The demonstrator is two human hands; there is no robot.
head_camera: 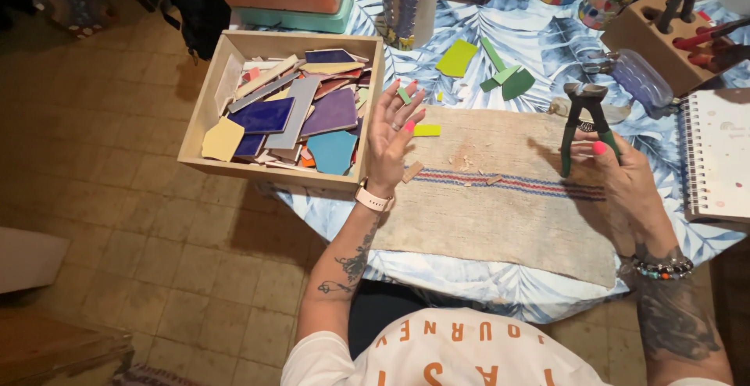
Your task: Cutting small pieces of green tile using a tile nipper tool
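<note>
Head view: left hand (393, 132) pinches a small green tile chip (404, 95) at its fingertips, other fingers spread, near the wooden tile box (205, 116). Right hand (617, 171) grips green-handled nippers (582, 124) upright. The loosely held chip could slip onto the burlap cloth (500, 214).

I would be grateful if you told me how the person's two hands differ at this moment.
The left hand is open, palm up with fingers spread, and pinches a small green tile chip at its fingertips; the right hand is closed round the green handles of tile nippers, held upright. The left hand hovers beside the wooden box of tile pieces, the right over the cloth's far edge. Both show pink nails.
</note>
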